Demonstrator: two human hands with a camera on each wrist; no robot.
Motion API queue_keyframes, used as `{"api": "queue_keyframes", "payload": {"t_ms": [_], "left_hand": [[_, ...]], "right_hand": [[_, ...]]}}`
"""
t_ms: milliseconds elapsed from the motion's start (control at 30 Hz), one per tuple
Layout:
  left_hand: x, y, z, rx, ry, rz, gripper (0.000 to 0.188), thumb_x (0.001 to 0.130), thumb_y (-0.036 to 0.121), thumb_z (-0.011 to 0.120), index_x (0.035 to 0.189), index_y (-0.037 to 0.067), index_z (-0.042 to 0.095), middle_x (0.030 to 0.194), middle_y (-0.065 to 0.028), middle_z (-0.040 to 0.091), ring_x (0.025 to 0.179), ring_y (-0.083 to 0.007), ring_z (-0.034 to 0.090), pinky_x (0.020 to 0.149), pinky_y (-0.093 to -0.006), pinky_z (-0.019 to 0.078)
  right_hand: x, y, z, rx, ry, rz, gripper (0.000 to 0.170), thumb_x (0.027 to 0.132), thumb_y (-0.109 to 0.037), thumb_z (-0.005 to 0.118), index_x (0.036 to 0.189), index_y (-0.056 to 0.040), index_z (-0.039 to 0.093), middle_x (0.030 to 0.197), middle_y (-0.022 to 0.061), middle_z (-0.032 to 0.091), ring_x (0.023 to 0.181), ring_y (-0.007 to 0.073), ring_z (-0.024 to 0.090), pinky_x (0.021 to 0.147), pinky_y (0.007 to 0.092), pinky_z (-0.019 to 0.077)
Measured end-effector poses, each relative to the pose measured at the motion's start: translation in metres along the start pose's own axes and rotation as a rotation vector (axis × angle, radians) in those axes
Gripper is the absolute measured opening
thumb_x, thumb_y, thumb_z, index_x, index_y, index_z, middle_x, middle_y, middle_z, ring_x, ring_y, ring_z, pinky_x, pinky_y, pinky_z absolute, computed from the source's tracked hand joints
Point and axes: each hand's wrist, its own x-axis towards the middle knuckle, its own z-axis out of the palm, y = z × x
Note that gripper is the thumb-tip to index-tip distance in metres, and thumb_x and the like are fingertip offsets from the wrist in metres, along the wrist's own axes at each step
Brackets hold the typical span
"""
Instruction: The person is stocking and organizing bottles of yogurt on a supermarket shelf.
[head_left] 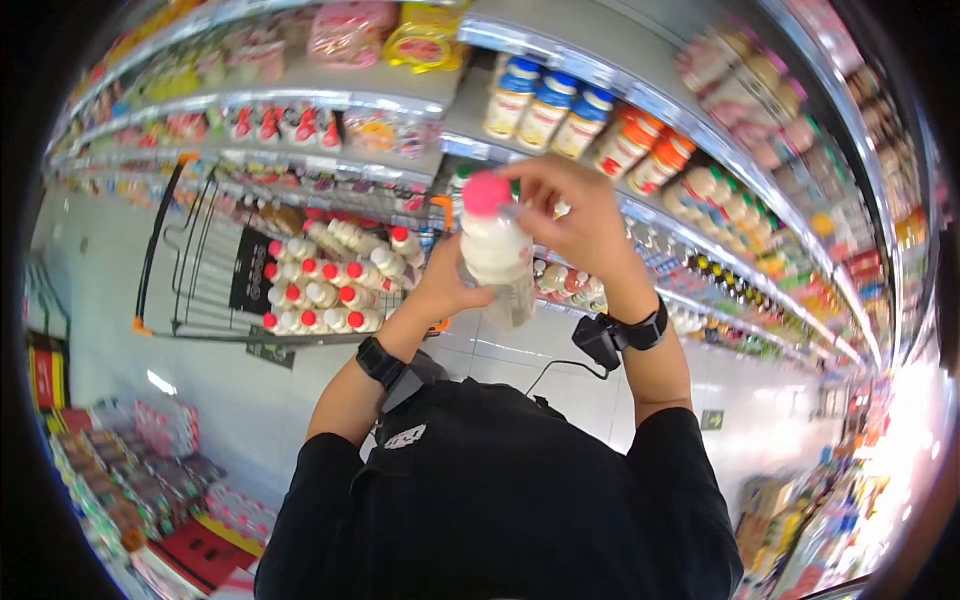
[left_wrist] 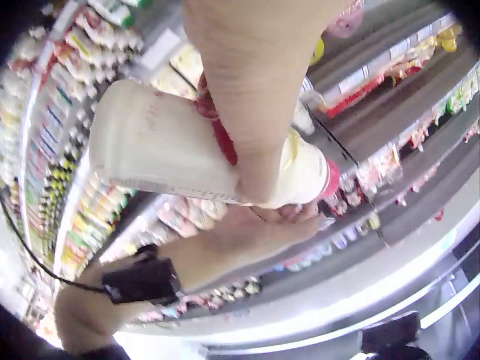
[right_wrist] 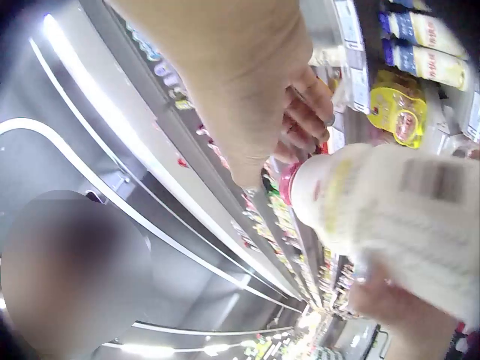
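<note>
Shop shelves [head_left: 345,98] | left hand [head_left: 447,283] grips bottle [head_left: 497,252] | right hand [head_left: 578,205] by cap [head_left: 486,194] | label [right_wrist: 435,180] blurred

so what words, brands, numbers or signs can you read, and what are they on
No text reads with certainty.
White plastic bottle with pink cap: print too blurred.
White bottles with blue caps: red print too blurred.
White tag on the black garment: dark letters too small.
White shelf-edge labels: too small.
Green square floor sign: too small.

3 blue-capped bottles [head_left: 549,112] are standing on a shelf [head_left: 466,149], w/ 2 orange-topped bottles [head_left: 627,145] nrby. A yellow pack [head_left: 425,38] is sitting by a pink pack [head_left: 350,35], & a green sign [head_left: 712,420] is showing on the floor [head_left: 485,350].
</note>
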Motion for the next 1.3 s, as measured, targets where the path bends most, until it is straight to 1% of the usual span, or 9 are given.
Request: {"api": "queue_keyframes", "payload": {"t_ms": [100,167,300,367,433,567,700,1067,1300], "left_hand": [[0.011,0.039,0.027,-0.335,-0.097,0.061,0.065,0.06,0.012,0.064,0.12,-0.002,0.044,0.115,-0.0126,0.055,0.106,-0.0208,0.054,0.092,-0.0348,0.0419],[0.014,0.067,0.038,-0.385,-0.121,0.149,0.077,0.065,0.022,0.069,0.128,-0.003,0.031,0.123,-0.015,0.048,0.11,-0.0245,0.052,0.093,-0.0383,0.042],[0.018,0.076,0.049,-0.432,-0.156,0.144,0.079,0.067,0.031,0.07,0.128,-0.002,0.032,0.118,-0.0183,0.05,0.105,-0.0284,0.054,0.089,-0.0403,0.0447],[0.023,0.087,0.063,-0.383,-0.111,0.202,0.083,0.066,0.042,0.071,0.126,-0.003,0.035,0.111,-0.023,0.053,0.098,-0.0337,0.057,0.084,-0.0439,0.0483],[0.027,0.082,0.067,-0.354,-0.086,0.225,0.083,0.067,0.046,0.07,0.125,-0.003,0.036,0.108,-0.0245,0.055,0.095,-0.0353,0.059,0.082,-0.0448,0.05],[0.03,0.096,0.084,-0.337,-0.041,0.151,0.074,0.071,0.04,0.067,0.122,-0.005,0.039,0.107,-0.0235,0.056,0.094,-0.033,0.06,0.081,-0.0418,0.0508],[0.029,0.096,0.09,-0.295,-0.05,0.012,0.063,0.071,0.015,0.062,0.124,-0.003,0.034,0.114,-0.0127,0.053,0.103,-0.0201,0.054,0.087,-0.0328,0.0437],[0.024,0.104,0.117,-0.28,-0.165,0.068,0.063,0.071,0.02,0.063,0.124,-0.001,0.036,0.115,-0.0112,0.052,0.104,-0.0187,0.053,0.088,-0.0327,0.0433],[0.027,0.103,0.122,-0.218,-0.171,0.072,0.053,0.071,0.015,0.056,0.119,-0.002,0.042,0.111,-0.0112,0.055,0.101,-0.0188,0.055,0.086,-0.0327,0.0443]], "right_hand": [[-0.042,-0.003,-0.033,0.058,0.28,-0.037,0.049,0.072,-0.031,0.068,0.113,-0.006,0.053,0.079,0.0079,0.059,0.069,0.0178,0.061,0.057,0.0286,0.0487],[-0.076,0.008,-0.036,0.243,0.089,-0.044,0.055,0.076,-0.034,0.065,0.118,-0.0032,0.048,0.089,0.0099,0.06,0.078,0.019,0.062,0.061,0.0286,0.05],[-0.122,0.021,-0.013,0.72,-0.182,-0.121,0.072,0.079,-0.046,0.06,0.127,0.0032,0.037,0.109,0.0127,0.056,0.089,0.0206,0.061,0.067,0.0299,0.0516],[-0.127,0.021,-0.003,1.011,-0.133,-0.081,0.082,0.076,-0.051,0.061,0.129,0.0046,0.033,0.113,0.0134,0.054,0.09,0.0199,0.061,0.065,0.0307,0.0527],[-0.131,0.023,0.001,1.321,-0.239,-0.021,0.092,0.072,-0.055,0.064,0.13,0.0056,0.028,0.11,0.0147,0.055,0.088,0.0199,0.062,0.06,0.0309,0.0548],[-0.133,0.008,-0.005,1.446,-0.232,-0.027,0.085,0.073,-0.05,0.064,0.129,0.0028,0.029,0.101,0.015,0.058,0.077,0.0208,0.064,0.054,0.0299,0.055],[-0.137,0.006,-0.004,1.391,-0.064,0.04,0.08,0.075,-0.045,0.064,0.129,0.0019,0.029,0.104,0.0125,0.057,0.079,0.0182,0.062,0.054,0.028,0.054],[-0.148,0.003,-0.015,0.693,0.434,-0.044,0.065,0.069,-0.034,0.068,0.117,0.0027,0.044,0.101,0.0102,0.058,0.088,0.0165,0.057,0.072,0.0292,0.0471],[-0.152,-0.001,-0.027,0.399,0.464,-0.016,0.064,0.062,-0.028,0.069,0.114,0.0015,0.047,0.095,0.0144,0.061,0.087,0.0206,0.061,0.074,0.0305,0.0468]]}}
